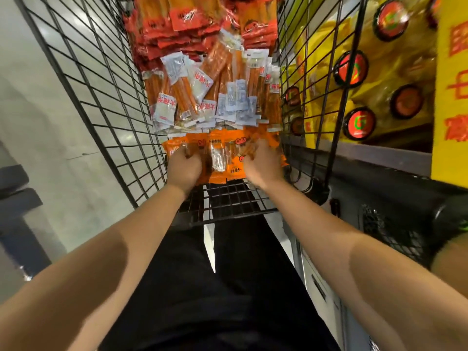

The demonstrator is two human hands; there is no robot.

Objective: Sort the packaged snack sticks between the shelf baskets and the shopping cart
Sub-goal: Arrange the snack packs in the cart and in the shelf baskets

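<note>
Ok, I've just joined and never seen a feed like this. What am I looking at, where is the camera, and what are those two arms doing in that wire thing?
There is no machine here: it is a person, filmed by one wide-angle camera on their head, looking down past their own arms and dark trousers. The wire thing is a shopping cart, seen from its near end. It is full of packaged snack sticks in three bands: red packs at the far end, clear packs with white labels in the middle, orange packs nearest. The left hand and right hand are both on the orange packs, fingers curled into them as if gathering a bunch. To the right, through the wire, is a shelf of yellow bags with round red-and-green marks.
</note>
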